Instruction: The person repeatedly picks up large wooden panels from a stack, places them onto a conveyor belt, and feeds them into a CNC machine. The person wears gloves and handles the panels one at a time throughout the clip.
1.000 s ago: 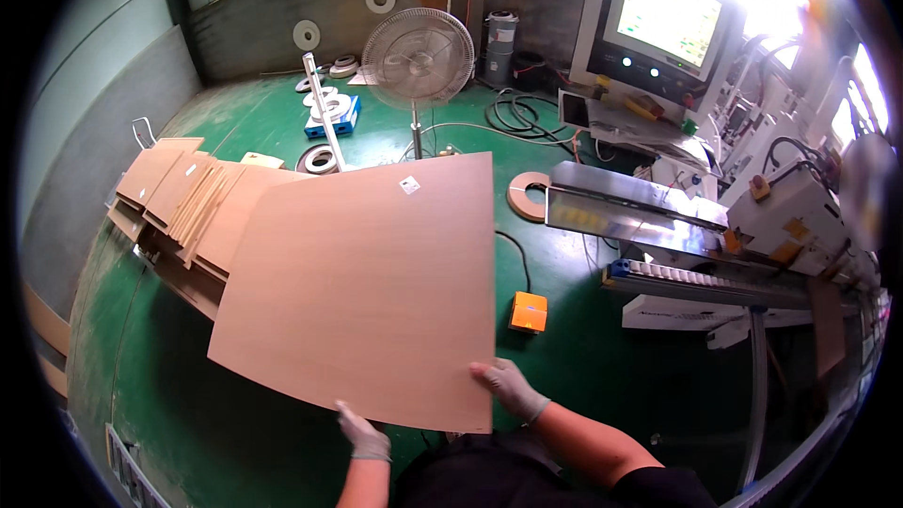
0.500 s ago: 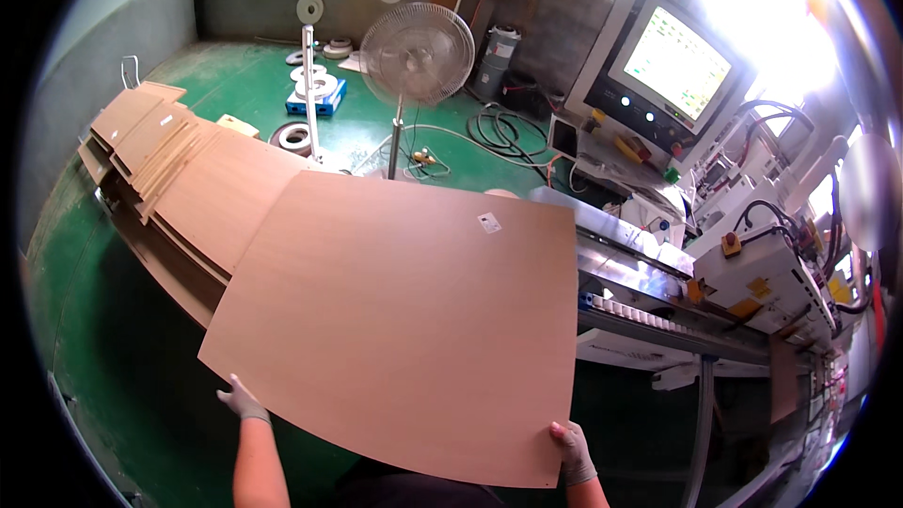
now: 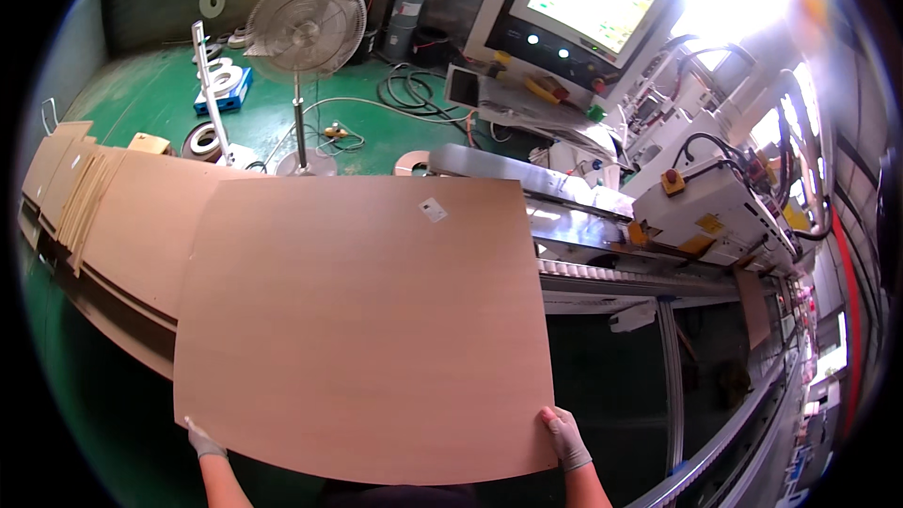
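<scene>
You carry a large flat light-brown wooden panel [image 3: 362, 320] by its near corners.

Your gloved left hand [image 3: 203, 439] and right hand [image 3: 564, 436] each grip a near corner, spread wide, likely to keep the sheet level. Beyond your left hand lies a stack of similar brown boards [image 3: 113, 226]; beyond your right, the grey metal conveyor machine [image 3: 602, 226]. Since half a second ago, the panel sits squarer and closer to the machine.

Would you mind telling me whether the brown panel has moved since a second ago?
Yes. The brown panel has swung right, off the panel stack, toward the machine's conveyor.
</scene>
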`<action>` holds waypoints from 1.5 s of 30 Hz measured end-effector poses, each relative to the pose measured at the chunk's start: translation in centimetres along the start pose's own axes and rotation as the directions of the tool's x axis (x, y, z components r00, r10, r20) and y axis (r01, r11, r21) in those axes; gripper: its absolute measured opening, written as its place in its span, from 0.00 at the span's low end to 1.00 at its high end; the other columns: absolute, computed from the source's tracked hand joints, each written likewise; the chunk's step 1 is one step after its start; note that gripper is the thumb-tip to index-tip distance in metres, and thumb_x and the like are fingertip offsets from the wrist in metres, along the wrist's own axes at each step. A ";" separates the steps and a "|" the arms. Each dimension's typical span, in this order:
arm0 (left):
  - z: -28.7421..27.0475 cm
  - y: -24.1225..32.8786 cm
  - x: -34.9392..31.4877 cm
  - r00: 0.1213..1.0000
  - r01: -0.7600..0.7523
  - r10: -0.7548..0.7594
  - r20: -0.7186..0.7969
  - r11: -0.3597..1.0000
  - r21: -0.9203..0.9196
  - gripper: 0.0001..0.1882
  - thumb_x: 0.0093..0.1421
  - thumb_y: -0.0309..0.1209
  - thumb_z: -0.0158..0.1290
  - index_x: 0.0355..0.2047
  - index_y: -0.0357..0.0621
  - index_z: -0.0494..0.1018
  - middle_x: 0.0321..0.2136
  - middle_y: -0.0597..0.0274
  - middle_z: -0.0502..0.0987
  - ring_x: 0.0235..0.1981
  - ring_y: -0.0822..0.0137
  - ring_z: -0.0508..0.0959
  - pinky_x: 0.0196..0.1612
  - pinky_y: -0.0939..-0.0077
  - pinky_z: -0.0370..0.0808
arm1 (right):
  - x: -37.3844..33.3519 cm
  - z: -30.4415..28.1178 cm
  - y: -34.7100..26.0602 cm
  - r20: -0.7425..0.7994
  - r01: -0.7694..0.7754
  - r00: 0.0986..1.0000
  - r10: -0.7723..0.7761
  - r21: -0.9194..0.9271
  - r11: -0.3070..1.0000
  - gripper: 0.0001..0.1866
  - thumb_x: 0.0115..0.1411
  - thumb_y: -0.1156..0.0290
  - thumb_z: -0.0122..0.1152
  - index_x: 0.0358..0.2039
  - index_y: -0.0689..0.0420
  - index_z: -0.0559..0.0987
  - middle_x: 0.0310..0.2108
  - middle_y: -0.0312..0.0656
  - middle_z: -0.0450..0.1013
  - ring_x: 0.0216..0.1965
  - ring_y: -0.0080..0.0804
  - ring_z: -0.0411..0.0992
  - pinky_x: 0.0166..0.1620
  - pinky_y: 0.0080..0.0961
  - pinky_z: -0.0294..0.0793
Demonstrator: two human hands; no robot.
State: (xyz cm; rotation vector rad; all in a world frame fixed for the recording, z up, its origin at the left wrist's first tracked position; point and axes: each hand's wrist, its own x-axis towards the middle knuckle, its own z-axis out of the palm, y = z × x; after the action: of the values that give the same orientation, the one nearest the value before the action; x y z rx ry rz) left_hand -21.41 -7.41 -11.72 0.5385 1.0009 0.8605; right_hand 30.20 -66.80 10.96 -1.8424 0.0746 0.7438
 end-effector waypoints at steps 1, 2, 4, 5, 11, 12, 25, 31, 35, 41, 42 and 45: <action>-3.9 -0.2 0.5 0.956 -0.236 0.164 0.242 0.922 0.308 0.38 0.75 0.59 0.29 0.74 0.47 0.55 0.73 0.55 0.60 0.71 0.46 0.62 0.71 0.45 0.61 | 0.7 -0.3 -0.2 -0.002 0.008 1.000 -0.008 -0.050 0.999 0.29 0.67 0.49 0.60 0.48 0.69 0.81 0.40 0.40 0.80 0.40 0.26 0.77 0.46 0.26 0.76; -2.7 -0.3 0.1 0.974 -0.011 0.021 0.227 0.999 -0.045 0.38 0.75 0.59 0.28 0.75 0.47 0.54 0.73 0.55 0.59 0.71 0.46 0.62 0.70 0.44 0.62 | 0.8 -0.7 -0.2 -0.030 0.018 0.999 -0.021 -0.112 0.994 0.30 0.67 0.49 0.60 0.47 0.69 0.82 0.39 0.39 0.80 0.39 0.25 0.76 0.45 0.25 0.76; -0.5 1.1 -1.7 0.951 0.291 -0.253 0.175 0.553 -0.781 0.39 0.74 0.60 0.28 0.75 0.48 0.54 0.73 0.55 0.59 0.71 0.45 0.62 0.70 0.42 0.62 | 1.5 -1.8 1.5 -0.085 0.029 0.995 -0.048 -0.212 0.977 0.28 0.66 0.49 0.60 0.40 0.68 0.84 0.32 0.39 0.80 0.36 0.24 0.76 0.42 0.26 0.76; 4.9 2.5 -4.2 0.966 0.219 -0.257 0.033 0.744 -0.632 0.39 0.74 0.60 0.28 0.75 0.48 0.54 0.73 0.55 0.59 0.71 0.44 0.62 0.70 0.41 0.62 | 1.5 -2.4 2.0 -0.105 0.026 0.993 -0.058 -0.285 0.958 0.28 0.66 0.48 0.60 0.39 0.68 0.84 0.31 0.40 0.80 0.35 0.25 0.76 0.41 0.27 0.76; 9.5 5.5 -9.0 0.993 0.065 -0.099 -0.070 0.923 -0.380 0.40 0.74 0.62 0.29 0.75 0.48 0.53 0.72 0.56 0.60 0.70 0.45 0.63 0.70 0.43 0.63 | 3.4 -5.5 4.8 -0.145 0.083 0.971 -0.189 -0.538 0.839 0.31 0.65 0.43 0.56 0.33 0.65 0.83 0.29 0.56 0.79 0.33 0.46 0.80 0.38 0.40 0.76; 11.2 6.0 -10.0 0.994 0.076 -0.101 -0.046 0.923 -0.378 0.40 0.74 0.62 0.29 0.75 0.48 0.52 0.73 0.57 0.59 0.70 0.45 0.62 0.70 0.44 0.63 | 2.9 -6.1 5.2 -0.155 0.081 0.965 -0.211 -0.590 0.803 0.32 0.65 0.42 0.55 0.32 0.64 0.83 0.30 0.58 0.79 0.34 0.51 0.80 0.38 0.42 0.76; 30.9 -4.7 -23.1 0.957 0.287 -0.287 0.032 0.958 0.023 0.32 0.74 0.54 0.35 0.66 0.46 0.66 0.66 0.51 0.70 0.65 0.46 0.70 0.65 0.47 0.69 | -0.4 -19.3 13.7 -0.636 0.386 0.762 -0.123 0.292 0.875 0.24 0.69 0.55 0.58 0.53 0.63 0.78 0.50 0.44 0.75 0.53 0.32 0.72 0.59 0.30 0.70; 37.2 -11.8 -27.7 0.888 0.426 -0.451 0.089 0.880 0.212 0.32 0.73 0.55 0.37 0.66 0.46 0.66 0.65 0.52 0.70 0.65 0.48 0.70 0.65 0.48 0.68 | 1.4 -15.8 15.5 -0.274 0.271 0.956 0.102 0.962 0.038 0.28 0.71 0.47 0.49 0.63 0.52 0.72 0.64 0.40 0.70 0.64 0.46 0.68 0.67 0.48 0.65; 40.2 -15.0 -30.0 0.848 0.465 -0.520 0.108 0.825 0.320 0.32 0.73 0.55 0.38 0.66 0.47 0.67 0.65 0.53 0.71 0.65 0.49 0.70 0.65 0.48 0.68 | 0.8 -15.8 10.4 -0.156 0.156 0.987 0.032 0.988 0.008 0.31 0.70 0.46 0.48 0.65 0.52 0.71 0.64 0.42 0.69 0.65 0.46 0.66 0.67 0.52 0.64; 41.6 -17.3 -31.7 0.816 0.506 -0.572 0.081 0.776 0.376 0.32 0.72 0.55 0.41 0.66 0.48 0.67 0.65 0.55 0.71 0.65 0.50 0.70 0.65 0.48 0.67 | 2.5 -19.0 10.8 -0.230 0.230 0.971 0.068 0.973 0.010 0.31 0.68 0.47 0.51 0.64 0.54 0.71 0.63 0.43 0.72 0.64 0.47 0.69 0.67 0.50 0.66; 41.3 -17.4 -32.0 0.815 0.515 -0.576 0.065 0.772 0.373 0.32 0.71 0.55 0.41 0.66 0.48 0.67 0.65 0.55 0.71 0.65 0.50 0.70 0.65 0.49 0.67 | 3.0 -19.5 11.6 -0.253 0.254 0.965 0.070 0.967 0.004 0.32 0.68 0.45 0.51 0.64 0.54 0.71 0.63 0.43 0.71 0.64 0.48 0.68 0.67 0.52 0.65; 40.5 -17.8 -32.5 0.814 0.536 -0.581 0.023 0.765 0.356 0.32 0.71 0.55 0.42 0.66 0.48 0.67 0.65 0.56 0.72 0.64 0.51 0.70 0.66 0.49 0.67 | 4.0 -22.7 12.9 -0.255 0.260 0.963 0.088 0.964 -0.056 0.33 0.67 0.44 0.52 0.64 0.53 0.71 0.63 0.43 0.71 0.63 0.49 0.68 0.66 0.53 0.65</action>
State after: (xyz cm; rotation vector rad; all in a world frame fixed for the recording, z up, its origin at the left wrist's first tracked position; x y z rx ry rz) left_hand 12.50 -44.73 9.91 0.5305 1.1111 0.1076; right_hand 38.67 -90.54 2.98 -0.3473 0.5384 0.1245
